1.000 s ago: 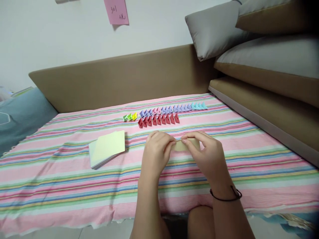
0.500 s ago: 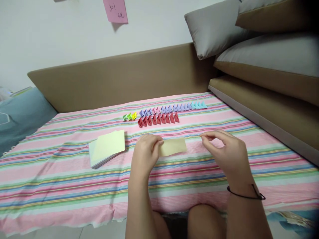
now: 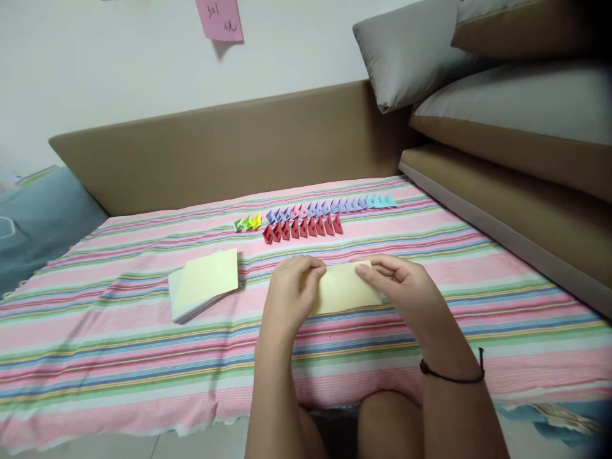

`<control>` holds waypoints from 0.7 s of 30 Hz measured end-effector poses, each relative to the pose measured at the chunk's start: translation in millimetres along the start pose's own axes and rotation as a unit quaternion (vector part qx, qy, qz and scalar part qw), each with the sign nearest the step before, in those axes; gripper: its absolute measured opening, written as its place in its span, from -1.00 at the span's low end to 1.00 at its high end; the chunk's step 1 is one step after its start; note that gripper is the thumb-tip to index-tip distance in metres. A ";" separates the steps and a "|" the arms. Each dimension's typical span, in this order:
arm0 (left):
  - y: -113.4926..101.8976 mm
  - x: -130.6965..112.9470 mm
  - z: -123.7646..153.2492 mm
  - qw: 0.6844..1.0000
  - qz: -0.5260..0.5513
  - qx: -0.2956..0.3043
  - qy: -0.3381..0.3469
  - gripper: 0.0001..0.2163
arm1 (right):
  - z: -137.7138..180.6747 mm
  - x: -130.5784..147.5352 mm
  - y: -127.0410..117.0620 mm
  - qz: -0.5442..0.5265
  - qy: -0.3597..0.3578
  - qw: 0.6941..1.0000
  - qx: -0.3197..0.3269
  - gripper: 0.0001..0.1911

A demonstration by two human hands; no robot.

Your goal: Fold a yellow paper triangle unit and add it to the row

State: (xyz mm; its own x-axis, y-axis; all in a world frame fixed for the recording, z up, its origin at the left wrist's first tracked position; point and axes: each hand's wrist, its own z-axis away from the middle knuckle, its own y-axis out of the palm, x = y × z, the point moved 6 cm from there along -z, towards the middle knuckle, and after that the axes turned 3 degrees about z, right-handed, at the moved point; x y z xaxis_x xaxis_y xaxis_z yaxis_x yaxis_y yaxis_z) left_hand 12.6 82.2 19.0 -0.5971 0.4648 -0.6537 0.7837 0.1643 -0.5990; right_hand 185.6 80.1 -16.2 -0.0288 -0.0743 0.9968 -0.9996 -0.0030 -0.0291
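A pale yellow folded paper (image 3: 345, 288) lies between my hands over the striped cloth. My left hand (image 3: 291, 294) pinches its left edge with closed fingers. On the right edge my right hand (image 3: 399, 288) grips the same sheet, fingers curled on top. A black band circles my right wrist. To the left lies a stack of pale yellow paper squares (image 3: 204, 284). Behind my hands stand two rows of small folded paper pieces: a red row (image 3: 303, 228) in front, and a row of green, yellow, purple, pink and blue ones (image 3: 315, 210) behind.
The pink striped cloth (image 3: 119, 344) covers a low sofa-like seat with a brown backrest (image 3: 224, 150). Brown and grey cushions (image 3: 502, 108) are stacked at the right. A blue-grey pillow (image 3: 38, 220) lies at the left. A pink note (image 3: 218, 19) hangs on the wall.
My right hand let go of the paper and drew off to the right, then came back and took hold of its right edge. The paper now shows a wider face.
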 end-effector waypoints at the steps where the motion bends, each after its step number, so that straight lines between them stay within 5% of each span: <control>1: -1.0 0.8 -0.1 1.000 -0.001 -0.001 -0.004 -0.88 | -0.7 -2.6 -1.3 0.007 0.009 1.000 -0.004 -0.71; 5: -12.5 11.0 1.3 0.997 -0.044 -0.045 -0.041 -0.86 | -4.1 -15.2 -10.2 -0.020 0.043 0.998 -0.051 -0.72; 11: -40.1 25.9 11.0 0.963 -0.079 -0.227 -0.121 -0.87 | -4.8 -18.8 -19.1 -0.060 0.038 0.988 -0.135 -0.76; 13: -31.0 27.5 9.4 0.969 0.030 -0.197 -0.150 -0.83 | -3.3 -13.7 -17.3 -0.052 0.017 0.985 -0.162 -0.75; 15: -8.2 25.9 6.0 0.958 0.189 -0.094 -0.192 -0.78 | -0.1 -1.1 -14.0 -0.013 -0.042 0.980 -0.193 -0.78; 18: 24.4 13.9 5.7 0.887 0.394 0.028 -0.239 -0.70 | 7.9 28.4 0.1 0.092 -0.196 0.957 -0.191 -0.88; 21: 33.2 1.7 3.8 0.828 0.518 0.038 -0.209 -0.75 | 15.4 48.4 20.6 0.183 -0.321 0.922 -0.117 -0.85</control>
State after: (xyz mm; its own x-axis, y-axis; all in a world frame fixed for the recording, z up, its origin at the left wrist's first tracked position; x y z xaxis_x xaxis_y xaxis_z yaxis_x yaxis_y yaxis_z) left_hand 37.0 85.2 -3.8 0.3703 -0.0226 -0.9286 0.9090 -0.1974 0.3672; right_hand 163.7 61.0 30.4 -0.4309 -0.6032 0.6712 -0.8993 0.3490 -0.2636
